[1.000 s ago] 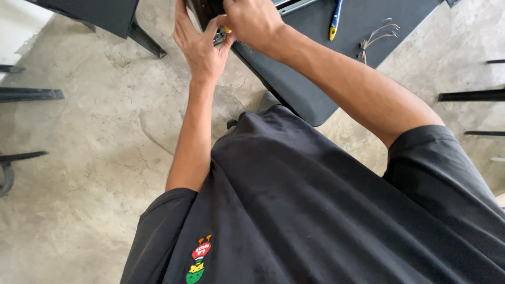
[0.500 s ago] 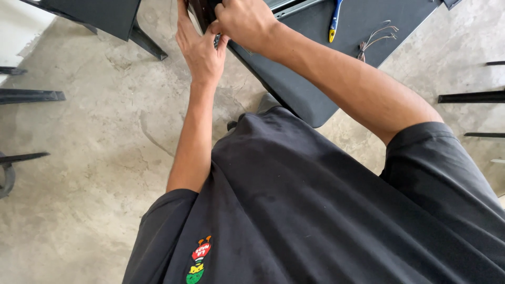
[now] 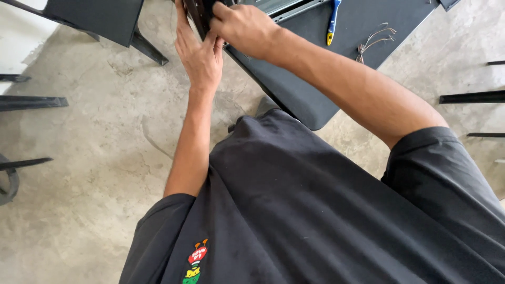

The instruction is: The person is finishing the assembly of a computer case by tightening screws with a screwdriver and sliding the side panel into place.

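Bare concrete floor (image 3: 79, 173) spreads under me, with dark metal legs (image 3: 31, 102) poking in from the left. My left hand (image 3: 199, 55) lies flat against the near side of a dark device (image 3: 202, 11) at the tabletop's left corner, fingers stretched up along it. My right hand (image 3: 243, 29) curls over that device from the right, gripping it. Farther right on the dark tabletop (image 3: 305, 89) lie a blue and yellow tool (image 3: 332, 21) and loose thin wires (image 3: 374, 41).
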